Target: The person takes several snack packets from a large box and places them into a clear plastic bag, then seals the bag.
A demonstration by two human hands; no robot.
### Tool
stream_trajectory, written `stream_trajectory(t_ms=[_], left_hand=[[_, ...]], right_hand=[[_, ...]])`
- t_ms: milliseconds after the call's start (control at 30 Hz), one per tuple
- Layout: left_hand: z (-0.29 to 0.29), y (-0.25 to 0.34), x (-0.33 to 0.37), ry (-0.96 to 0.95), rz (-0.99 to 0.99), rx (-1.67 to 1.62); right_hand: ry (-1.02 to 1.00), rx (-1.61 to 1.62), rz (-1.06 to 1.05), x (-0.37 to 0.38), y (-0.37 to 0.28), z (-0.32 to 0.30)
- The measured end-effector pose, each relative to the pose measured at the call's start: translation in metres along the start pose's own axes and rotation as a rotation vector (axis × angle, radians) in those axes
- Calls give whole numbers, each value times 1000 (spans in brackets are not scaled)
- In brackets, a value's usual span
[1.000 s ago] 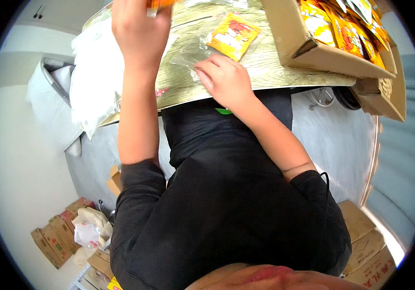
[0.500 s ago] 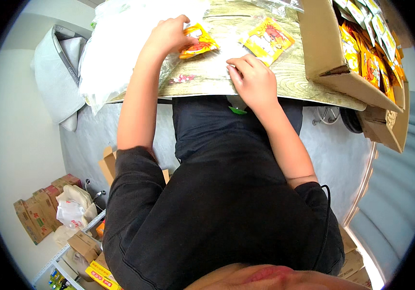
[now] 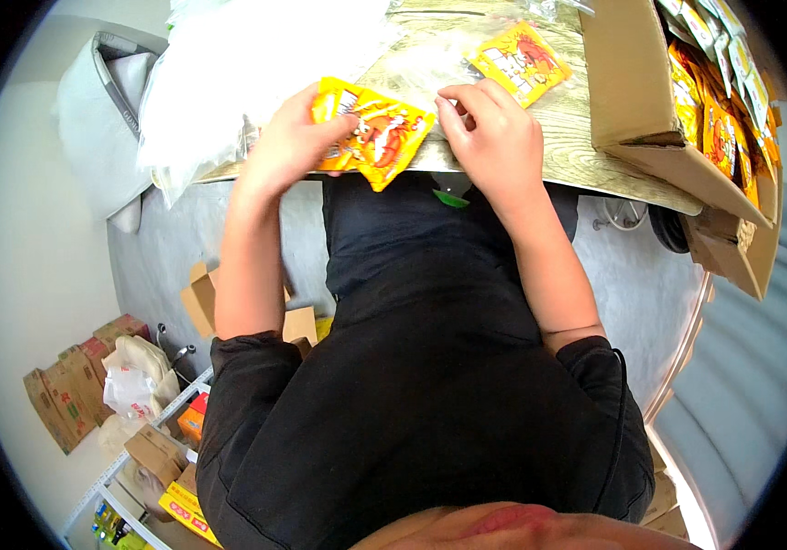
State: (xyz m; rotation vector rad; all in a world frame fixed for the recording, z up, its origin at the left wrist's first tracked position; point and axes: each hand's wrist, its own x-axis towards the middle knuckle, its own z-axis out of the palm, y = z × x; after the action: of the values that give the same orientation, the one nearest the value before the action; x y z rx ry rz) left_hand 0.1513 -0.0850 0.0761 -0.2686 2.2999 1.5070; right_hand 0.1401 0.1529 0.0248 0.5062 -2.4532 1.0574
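Note:
My left hand (image 3: 285,145) grips an orange-yellow foil packet (image 3: 392,137) by its left side, thumb on top, just over the table's near edge. Close to the packet's right corner is my right hand (image 3: 502,139), its fingers curled and the thumb and forefinger drawn together. What lies between those fingertips, if anything, is too small to make out. Beyond the right hand a second orange-yellow packet (image 3: 524,66) rests on the wood-grain table (image 3: 563,124). Clear plastic film (image 3: 426,62) lies to the left of that packet.
A heap of whitish plastic bags (image 3: 256,64) covers the table's left side. On the right stands an open cardboard box (image 3: 632,78) filled with orange packets (image 3: 719,137) and white sachets (image 3: 698,32). A grey cloth-like thing (image 3: 100,128) is at far left. Cartons (image 3: 73,394) are stacked at lower left.
My left hand has brought the packet from farther back on the table toward me and slightly right. The right hand has moved slightly up and right, its fingers curling in near the packet's corner.

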Motion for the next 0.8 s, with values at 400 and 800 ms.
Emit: stream_trajectory(t_ms=[400, 800], left_hand=[[57, -13, 14, 244, 164, -767], [59, -36, 4, 80, 37, -1042]], right_hand=[[32, -113, -213, -6, -11, 4], [-152, -211, -19, -13, 8, 6]])
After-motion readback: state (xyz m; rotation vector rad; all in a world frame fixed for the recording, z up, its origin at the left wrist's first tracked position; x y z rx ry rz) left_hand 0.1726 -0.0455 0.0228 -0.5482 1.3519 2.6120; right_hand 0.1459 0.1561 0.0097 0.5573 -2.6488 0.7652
